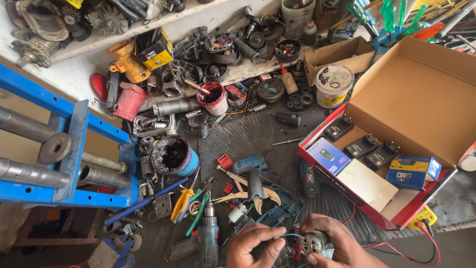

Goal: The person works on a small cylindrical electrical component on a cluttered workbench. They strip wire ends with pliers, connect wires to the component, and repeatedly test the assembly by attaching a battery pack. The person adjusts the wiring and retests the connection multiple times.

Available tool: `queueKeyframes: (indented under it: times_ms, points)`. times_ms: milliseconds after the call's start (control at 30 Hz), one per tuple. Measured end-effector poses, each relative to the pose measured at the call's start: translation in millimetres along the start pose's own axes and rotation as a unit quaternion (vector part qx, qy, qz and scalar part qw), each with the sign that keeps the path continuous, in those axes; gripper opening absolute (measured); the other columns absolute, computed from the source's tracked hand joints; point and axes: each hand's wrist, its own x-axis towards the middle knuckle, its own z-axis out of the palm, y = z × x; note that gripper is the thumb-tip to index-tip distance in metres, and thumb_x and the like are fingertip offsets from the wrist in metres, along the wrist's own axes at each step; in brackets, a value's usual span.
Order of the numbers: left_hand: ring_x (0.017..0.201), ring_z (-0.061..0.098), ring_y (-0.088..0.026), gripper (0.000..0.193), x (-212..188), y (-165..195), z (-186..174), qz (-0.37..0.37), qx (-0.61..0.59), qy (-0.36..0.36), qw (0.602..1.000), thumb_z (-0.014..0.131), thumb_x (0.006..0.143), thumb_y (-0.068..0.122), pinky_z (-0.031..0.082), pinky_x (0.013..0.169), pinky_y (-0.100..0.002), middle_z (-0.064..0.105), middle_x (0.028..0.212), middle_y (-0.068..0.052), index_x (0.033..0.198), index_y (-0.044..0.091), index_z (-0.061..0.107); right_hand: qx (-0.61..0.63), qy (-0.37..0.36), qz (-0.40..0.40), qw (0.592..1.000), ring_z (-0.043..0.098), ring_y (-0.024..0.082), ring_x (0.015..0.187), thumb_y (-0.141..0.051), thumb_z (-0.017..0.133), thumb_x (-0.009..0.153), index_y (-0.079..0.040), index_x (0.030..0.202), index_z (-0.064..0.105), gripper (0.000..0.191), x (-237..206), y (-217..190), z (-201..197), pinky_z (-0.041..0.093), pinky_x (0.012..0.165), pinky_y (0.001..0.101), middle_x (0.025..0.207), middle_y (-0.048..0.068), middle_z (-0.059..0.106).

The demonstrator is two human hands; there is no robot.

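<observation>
The workbench (pixel 258 134) is dark, greasy and buried under tool parts, with a white shelf (pixel 148 22) along the back carrying more worn housings and gears. At the bottom edge, both of the person's hands are closed around a small round motor (pixel 313 241), held up close below the eyes, probably so the thin wires can be seen properly. The right hand (pixel 337 245) cups the motor from the side and behind, steadying it. The left hand (pixel 255 246) has its fingertips pinched narrow on a blue wire (pixel 290 235) that runs into the motor. Red leads (pixel 396 253) trail off to the right towards a yellow meter (pixel 422 217) lying near the table edge, within reach for testing.

Just beyond the hands lie an opened blue drill shell (pixel 280 208), a drill (pixel 254 173) and another blue drill (pixel 209 233), all apart from the motor, as though set aside. Pliers with yellow handles (pixel 181 204) and a blue bar (pixel 144 201) lie to the left, beside a tub of black grease (pixel 173 155). On the right an open cardboard box (pixel 396 129) holds small black chargers (pixel 362 146) and little blue cartons (pixel 412 171), kept clear of the mess.
</observation>
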Motion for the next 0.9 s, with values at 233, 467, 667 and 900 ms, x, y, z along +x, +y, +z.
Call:
queueKeyframes:
  times_ms: [233,467,667,900]
  points:
    - [0.064,0.068,-0.008,0.023,5.9,14.0,-2.4,0.035,0.065,0.059,0.996,0.092,0.079,0.010,0.054,0.059,-0.024,0.072,0.074,-0.004,0.098,0.004,0.081,0.011,-0.025,0.057,0.998,0.065,0.028,0.099,-0.028,0.082,0.089,-0.003,0.120,0.063,0.045,-8.6,8.1,-2.2,0.059,0.081,0.0422,0.108,0.016,0.068]
    - [0.062,0.067,-0.007,0.018,9.0,23.8,-0.9,0.029,0.051,0.039,0.998,0.088,0.085,0.011,0.052,0.054,-0.024,0.070,0.075,-0.004,0.101,0.005,0.083,0.013,-0.010,0.045,0.999,0.063,0.032,0.118,-0.027,0.081,0.092,0.000,0.130,0.056,0.053,-21.5,14.7,1.6,0.054,0.098,0.0456,0.123,0.018,0.062]
    - [0.062,0.066,-0.008,0.015,12.1,29.5,0.1,0.027,0.044,0.012,0.999,0.088,0.086,0.011,0.051,0.055,-0.023,0.071,0.076,-0.004,0.099,0.005,0.083,0.030,-0.005,0.076,0.997,0.064,0.030,0.119,-0.027,0.080,0.091,0.001,0.133,0.053,0.057,-25.4,15.0,1.2,0.053,0.099,0.0441,0.123,0.017,0.062]
    - [0.062,0.066,-0.008,0.015,11.4,29.1,0.5,0.024,0.038,0.011,0.999,0.088,0.086,0.011,0.051,0.055,-0.023,0.071,0.076,-0.004,0.100,0.006,0.083,0.032,-0.015,0.081,0.996,0.065,0.028,0.116,-0.030,0.081,0.090,0.000,0.133,0.052,0.060,-23.5,13.6,-0.7,0.054,0.097,0.0423,0.121,0.017,0.064]
